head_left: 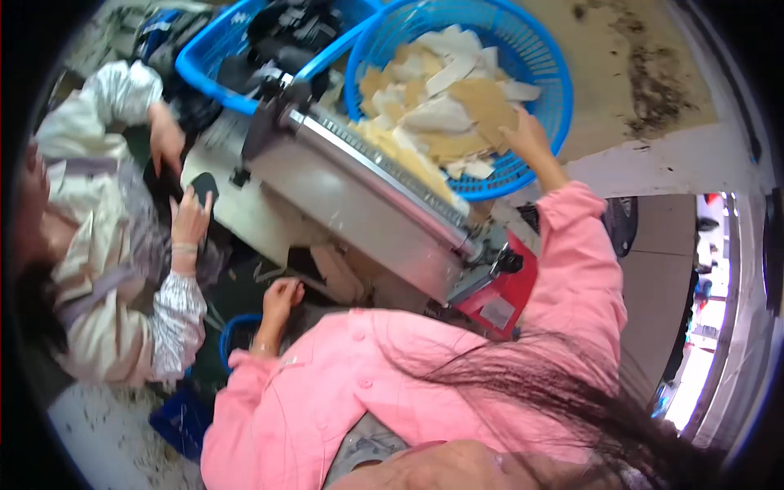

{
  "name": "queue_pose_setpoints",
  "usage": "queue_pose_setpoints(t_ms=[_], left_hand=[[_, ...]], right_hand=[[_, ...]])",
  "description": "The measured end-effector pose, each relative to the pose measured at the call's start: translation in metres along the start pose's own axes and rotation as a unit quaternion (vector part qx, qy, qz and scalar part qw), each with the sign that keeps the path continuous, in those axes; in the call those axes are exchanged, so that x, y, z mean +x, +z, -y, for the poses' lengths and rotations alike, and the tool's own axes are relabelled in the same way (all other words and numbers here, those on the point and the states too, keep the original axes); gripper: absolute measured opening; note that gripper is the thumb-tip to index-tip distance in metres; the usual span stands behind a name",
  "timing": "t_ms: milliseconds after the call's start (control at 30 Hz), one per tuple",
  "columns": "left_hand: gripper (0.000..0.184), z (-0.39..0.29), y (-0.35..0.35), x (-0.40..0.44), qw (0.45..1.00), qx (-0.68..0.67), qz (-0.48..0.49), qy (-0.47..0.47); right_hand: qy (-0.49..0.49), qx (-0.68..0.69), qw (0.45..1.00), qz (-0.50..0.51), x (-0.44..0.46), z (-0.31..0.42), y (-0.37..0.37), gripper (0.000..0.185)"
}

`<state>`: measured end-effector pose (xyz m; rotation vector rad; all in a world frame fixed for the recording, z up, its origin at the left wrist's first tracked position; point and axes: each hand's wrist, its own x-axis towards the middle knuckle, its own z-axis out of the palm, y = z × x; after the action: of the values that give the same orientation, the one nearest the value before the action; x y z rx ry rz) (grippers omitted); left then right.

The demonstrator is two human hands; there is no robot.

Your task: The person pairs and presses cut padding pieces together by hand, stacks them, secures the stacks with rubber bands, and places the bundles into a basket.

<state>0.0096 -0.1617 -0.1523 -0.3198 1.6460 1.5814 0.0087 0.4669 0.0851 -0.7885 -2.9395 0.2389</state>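
My right hand (528, 137) reaches into a round blue plastic basket (560, 77) on the far side of the machine. Its fingers close on the edge of a tan flat cut piece (487, 106), among a heap of white and tan pieces. My left hand (282, 296) is low on the near side, fingers curled together; whatever they hold, if anything, is hidden. Between my hands stands a machine (351, 216) with a long metal roller bar (384, 175), a sloping metal plate and a red end housing (510, 286).
On the left a co-worker in a light jacket (98, 269) holds a dark sole-shaped piece (202, 186). Another blue basket (192, 61) with black items stands behind the machine. A smaller blue container (227, 343) is below my left wrist. Tan offcuts (336, 273) lie under the plate.
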Motion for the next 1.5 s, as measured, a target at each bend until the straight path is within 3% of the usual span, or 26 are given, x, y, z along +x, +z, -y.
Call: queue_pose_setpoints(t_ms=[33,100,233,300,400,433,500,533,567,667,733,867,1000,1200,1300,1367,1400,1467,1500], left_hand=[[0.022,0.015,-0.004,0.011,1.0,0.003,0.009,-0.011],[0.02,0.031,-0.003,0.02,1.0,0.018,0.004,-0.026],[0.02,0.034,0.015,0.027,0.998,0.024,-0.02,-0.054],[0.02,0.037,0.019,0.032,0.998,0.024,-0.009,-0.054],[0.023,0.049,0.034,0.036,0.999,0.044,-0.014,-0.013],[0.024,0.049,0.04,0.037,0.998,0.067,-0.017,0.013],[0.028,0.035,0.058,0.033,0.992,0.117,-0.023,0.04],[0.029,0.035,0.062,0.034,0.994,0.106,-0.013,0.025],[0.029,0.034,0.063,0.038,0.995,0.096,-0.005,0.013],[0.033,0.035,0.072,0.029,0.999,0.01,0.028,-0.028],[0.035,0.029,0.076,0.02,0.998,-0.003,0.04,-0.046],[0.037,0.035,0.079,0.007,0.995,-0.088,0.038,-0.005],[0.037,0.035,0.074,0.004,0.995,-0.089,0.033,-0.031],[0.042,0.037,0.064,0.004,0.991,-0.113,0.045,-0.051],[0.047,0.02,0.067,-0.011,0.985,-0.161,0.063,-0.024],[0.05,-0.016,0.078,-0.051,0.97,-0.216,0.113,0.024],[0.05,-0.021,0.08,-0.058,0.976,-0.162,0.134,0.057],[0.049,-0.028,0.082,-0.069,0.976,-0.049,0.173,0.125],[0.042,-0.036,0.085,-0.075,0.974,-0.004,0.147,0.17]], right_hand=[[-0.05,-0.03,0.997,-0.043,-0.024,0.019,0.002,0.059],[-0.08,-0.011,0.994,0.072,-0.077,0.089,-0.039,0.045],[-0.135,0.066,0.973,0.174,-0.192,0.159,-0.067,0.036],[-0.19,0.197,0.942,0.192,-0.247,0.182,-0.046,0.03],[-0.084,0.286,0.878,0.374,-0.292,0.209,0.029,0.03],[-0.101,0.299,0.865,0.391,-0.298,0.212,0.075,0.033],[-0.139,0.334,0.915,0.178,-0.321,0.218,0.198,0.038],[-0.076,0.208,0.939,0.264,-0.315,0.239,0.207,0.041],[-0.086,0.216,0.941,0.244,-0.323,0.245,0.235,0.043],[-0.076,0.225,0.914,0.328,-0.33,0.256,0.272,0.041],[-0.094,0.19,0.933,0.291,-0.323,0.256,0.266,0.042],[0.039,0.22,0.93,0.292,-0.325,0.249,0.276,0.054],[0.004,0.256,0.955,0.146,-0.325,0.239,0.283,0.064],[0.013,0.307,0.935,0.177,-0.328,0.235,0.272,0.071],[0.06,0.423,0.864,0.266,-0.326,0.23,0.256,0.073],[0.065,0.543,0.782,0.299,-0.328,0.238,0.225,0.073],[0.071,0.599,0.733,0.315,-0.33,0.243,0.206,0.074],[0.054,0.614,0.728,0.3,-0.333,0.255,0.178,0.069],[0.051,0.613,0.735,0.285,-0.336,0.258,0.167,0.068]])
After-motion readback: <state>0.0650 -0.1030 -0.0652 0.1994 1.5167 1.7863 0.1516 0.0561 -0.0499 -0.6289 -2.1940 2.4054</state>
